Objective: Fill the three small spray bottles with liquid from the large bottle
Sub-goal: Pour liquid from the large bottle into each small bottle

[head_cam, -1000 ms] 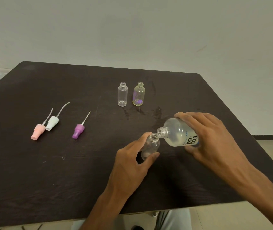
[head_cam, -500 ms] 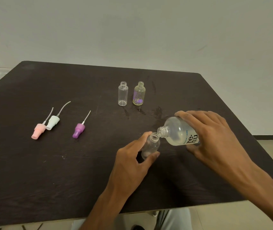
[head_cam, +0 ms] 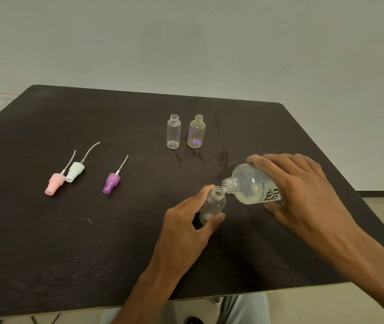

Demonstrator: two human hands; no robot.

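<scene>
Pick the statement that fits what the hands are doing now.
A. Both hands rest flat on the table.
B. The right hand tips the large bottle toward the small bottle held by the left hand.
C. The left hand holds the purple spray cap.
B: the right hand tilts the large bottle, neck at the mouth of the small bottle gripped by the left hand.

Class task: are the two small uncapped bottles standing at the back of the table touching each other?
Apart. The head view shows dark table between the clear bottle and the yellowish bottle.

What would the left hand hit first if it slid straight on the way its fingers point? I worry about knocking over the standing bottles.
Nothing near: left hand, gripping the small bottle, seems aimed right of the yellowish bottle.
</scene>
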